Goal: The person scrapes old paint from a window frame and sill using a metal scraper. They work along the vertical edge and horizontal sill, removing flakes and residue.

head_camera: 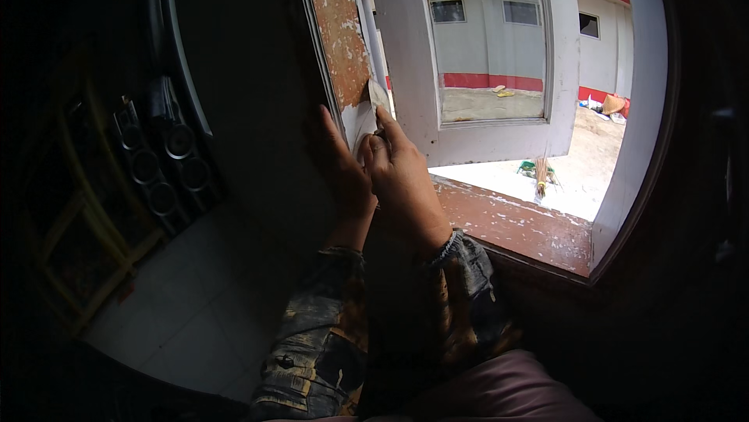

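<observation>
My right hand (404,173) grips a putty knife (379,94), its index finger stretched along the metal blade. The blade lies against the right edge of a wooden window jamb (339,30). Above the blade the jamb is bare orange-brown wood with flecks of white paint; lower down a white patch (355,119) shows beside my hands. My left hand (346,167) rests on the lower jamb, fingers apart, close against my right hand. Its palm side is hidden, and whether it touches the knife's handle cannot be told. Most of that handle is covered by my fingers.
A white casement sash (404,71) with a glass pane stands swung outward on the right. Below it runs a brown sill (515,220) with chipped paint. Outside lies a stick broom (540,179). Dark shelving (82,217) and a tiled floor (181,311) are at the left.
</observation>
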Available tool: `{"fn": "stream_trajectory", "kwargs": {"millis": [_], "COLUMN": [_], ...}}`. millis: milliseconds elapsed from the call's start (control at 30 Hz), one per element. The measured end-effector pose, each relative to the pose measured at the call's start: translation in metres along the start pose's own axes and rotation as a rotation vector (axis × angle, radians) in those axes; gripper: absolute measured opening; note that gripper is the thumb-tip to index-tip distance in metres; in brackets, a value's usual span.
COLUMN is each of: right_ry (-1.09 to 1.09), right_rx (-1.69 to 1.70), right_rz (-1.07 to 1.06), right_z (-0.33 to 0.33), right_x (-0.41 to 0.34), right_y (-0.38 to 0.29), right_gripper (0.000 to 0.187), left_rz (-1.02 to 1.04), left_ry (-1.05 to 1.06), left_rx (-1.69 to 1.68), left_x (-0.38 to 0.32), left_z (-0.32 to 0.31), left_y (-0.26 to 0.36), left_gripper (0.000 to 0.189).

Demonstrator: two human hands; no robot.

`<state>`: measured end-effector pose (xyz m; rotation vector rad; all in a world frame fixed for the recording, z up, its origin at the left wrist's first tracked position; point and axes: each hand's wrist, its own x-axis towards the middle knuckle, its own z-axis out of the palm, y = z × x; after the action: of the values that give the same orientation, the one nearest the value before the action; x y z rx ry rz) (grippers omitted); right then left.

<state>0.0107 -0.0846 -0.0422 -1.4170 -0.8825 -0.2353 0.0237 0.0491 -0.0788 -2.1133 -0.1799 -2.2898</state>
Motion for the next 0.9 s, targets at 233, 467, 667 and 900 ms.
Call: {"fn": "stream_trajectory", "kwargs": {"millis": [233, 467, 667, 900], "right_ry": [-0.033, 0.044, 0.004, -0.052], "right_rx": [-0.030, -0.020, 0.038, -0.046], "right_rz": [-0.019, -0.075, -0.047, 0.030], "right_z": [0.001, 0.005, 0.003, -0.003], "right_x": [-0.005, -0.003, -0.002, -0.001], "right_y": [0.006, 0.007, 0.007, -0.008], "right_gripper": [0.047, 0.047, 0.048, 0.048], "left_rz": [-0.030, -0.012, -0.004, 0.011], "left_ry": [-0.015, -0.018, -0.009, -0.002], "left_rx": [-0.006, 0.012, 0.001, 0.021], "left_x": [-0.002, 0.000, 0.000, 0.001], "left_z": [0.001, -0.001, -0.001, 0.000], "left_y": [0.002, 0.002, 0.002, 0.001], "left_gripper": [0.075, 0.075, 0.073, 0.076]}}
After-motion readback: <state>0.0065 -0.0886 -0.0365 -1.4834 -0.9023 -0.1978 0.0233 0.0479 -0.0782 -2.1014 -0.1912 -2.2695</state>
